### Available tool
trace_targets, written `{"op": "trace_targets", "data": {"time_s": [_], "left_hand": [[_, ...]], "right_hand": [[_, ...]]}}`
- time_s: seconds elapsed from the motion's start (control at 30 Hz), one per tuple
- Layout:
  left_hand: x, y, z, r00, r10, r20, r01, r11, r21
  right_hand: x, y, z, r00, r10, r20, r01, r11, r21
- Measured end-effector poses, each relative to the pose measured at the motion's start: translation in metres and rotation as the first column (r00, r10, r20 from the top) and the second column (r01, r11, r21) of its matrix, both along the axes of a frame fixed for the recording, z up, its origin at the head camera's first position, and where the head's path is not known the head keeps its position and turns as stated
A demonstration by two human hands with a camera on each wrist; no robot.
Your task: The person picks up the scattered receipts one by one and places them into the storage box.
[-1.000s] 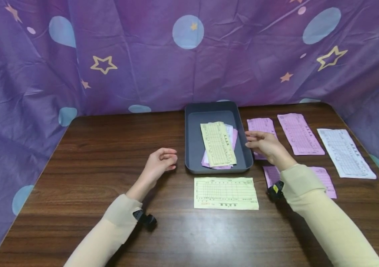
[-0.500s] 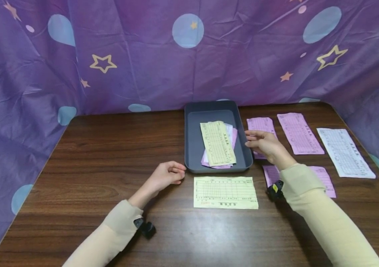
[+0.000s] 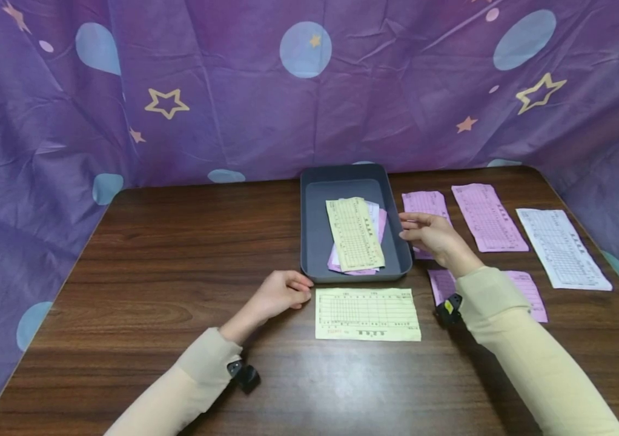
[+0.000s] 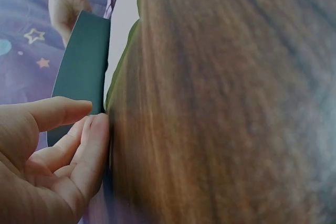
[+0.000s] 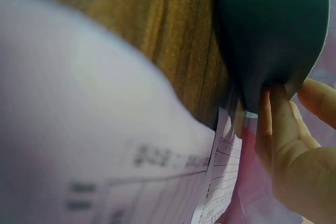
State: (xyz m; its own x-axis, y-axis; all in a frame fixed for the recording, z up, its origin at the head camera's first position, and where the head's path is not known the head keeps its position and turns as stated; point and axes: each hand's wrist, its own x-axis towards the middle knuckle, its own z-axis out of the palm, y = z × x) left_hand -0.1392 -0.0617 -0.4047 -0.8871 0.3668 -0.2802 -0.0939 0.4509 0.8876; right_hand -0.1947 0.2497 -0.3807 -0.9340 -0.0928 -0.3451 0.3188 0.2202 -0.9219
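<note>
A dark grey tray (image 3: pixel 317 242) holds a small pile with a yellow form (image 3: pixel 354 233) on top and white and purple sheets under it. My left hand (image 3: pixel 279 295) is at the tray's near left corner, beside the top left corner of another yellow form (image 3: pixel 367 315). In the left wrist view its thumb and fingers (image 4: pixel 93 150) lie loosely bent, with no paper between them. My right hand (image 3: pixel 436 237) rests its extended fingertips against the tray's right outer wall. In the right wrist view the fingers (image 5: pixel 281 119) touch that wall, with the thumb near the rim.
Right of the tray lie a purple form (image 3: pixel 426 204), partly under my right hand, a second purple form (image 3: pixel 488 218) and a white form (image 3: pixel 562 248). Another purple form (image 3: pixel 527 290) is partly covered by my right wrist. A purple curtain (image 3: pixel 222 91) hangs behind the table.
My left hand has moved from left of the tray towards me and to the right, to the tray's near corner. My right hand, the tray and the papers have kept their places.
</note>
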Motion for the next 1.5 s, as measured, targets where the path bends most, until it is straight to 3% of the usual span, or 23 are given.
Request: {"op": "trace_targets", "data": {"time_s": [0.13,0.3,0.5,0.73,0.83,0.87,1.0,1.17,1.33,1.5], "left_hand": [[0.004,0.005,0.000,0.996,-0.008,-0.092,0.000,0.996,-0.085],[0.009,0.010,0.001,0.976,-0.055,-0.209,0.012,0.980,-0.198],[0.014,0.016,0.003,0.952,-0.136,-0.275,0.047,0.950,-0.308],[0.015,0.019,0.003,0.918,-0.195,-0.346,0.072,0.938,-0.339],[0.015,0.018,0.003,0.913,-0.207,-0.352,0.086,0.940,-0.329],[0.014,0.017,0.003,0.913,-0.210,-0.349,0.093,0.942,-0.322],[0.011,0.015,0.004,0.943,-0.191,-0.274,0.116,0.957,-0.268],[0.006,0.011,0.007,0.983,-0.153,-0.102,0.141,0.983,-0.117],[0.005,0.009,0.010,0.988,-0.142,0.056,0.139,0.989,0.056],[0.003,0.005,0.019,0.982,-0.153,0.109,0.139,0.982,0.131]], "right_hand": [[0.000,0.000,0.000,1.000,-0.007,-0.003,0.007,1.000,-0.013],[0.000,-0.001,0.000,1.000,-0.012,-0.004,0.012,1.000,-0.008],[-0.001,0.000,-0.001,1.000,-0.001,0.001,0.001,1.000,0.004],[-0.001,0.000,0.000,1.000,-0.002,0.007,0.002,1.000,0.001],[-0.001,-0.001,0.000,1.000,-0.010,0.011,0.010,1.000,-0.003],[-0.001,-0.001,0.000,1.000,-0.011,0.011,0.011,1.000,-0.003],[-0.001,-0.002,0.000,1.000,-0.011,0.010,0.011,1.000,-0.003],[0.000,-0.001,0.001,1.000,-0.004,0.011,0.004,1.000,0.003],[0.000,-0.001,0.001,1.000,-0.001,0.007,0.001,1.000,0.004],[-0.001,-0.001,0.001,1.000,-0.004,0.006,0.004,1.000,-0.001]]}}
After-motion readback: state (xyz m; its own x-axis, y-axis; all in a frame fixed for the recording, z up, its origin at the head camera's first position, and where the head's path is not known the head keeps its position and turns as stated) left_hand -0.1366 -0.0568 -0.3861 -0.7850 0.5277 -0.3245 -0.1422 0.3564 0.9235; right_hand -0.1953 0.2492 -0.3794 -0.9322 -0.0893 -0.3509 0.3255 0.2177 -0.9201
